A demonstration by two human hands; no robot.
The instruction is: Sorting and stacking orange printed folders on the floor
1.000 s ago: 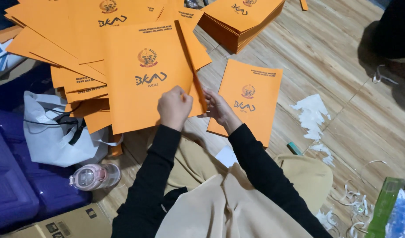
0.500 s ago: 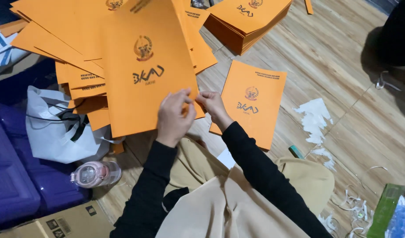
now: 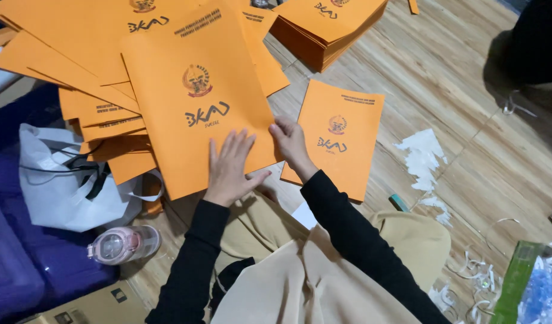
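A large orange folder [image 3: 195, 96] with a crest and dark lettering lies on top of a spread of similar orange folders [image 3: 66, 36]. My left hand [image 3: 229, 168] lies flat on its lower part, fingers spread. My right hand [image 3: 292, 143] rests on the folder's lower right edge, fingers curled over it. A smaller orange folder [image 3: 342, 141] lies on the wooden floor just right of my right hand.
A stack of orange folders [image 3: 333, 27] stands at the top. A white bag [image 3: 60, 186] and a pink bottle [image 3: 123, 243] lie at the left, beside a dark blue surface [image 3: 24, 270]. White paper scraps [image 3: 423, 159] and a green packet [image 3: 519, 282] lie at the right.
The large folder, held up between both hands earlier, now lies down on the pile. My left hand has opened flat on it.
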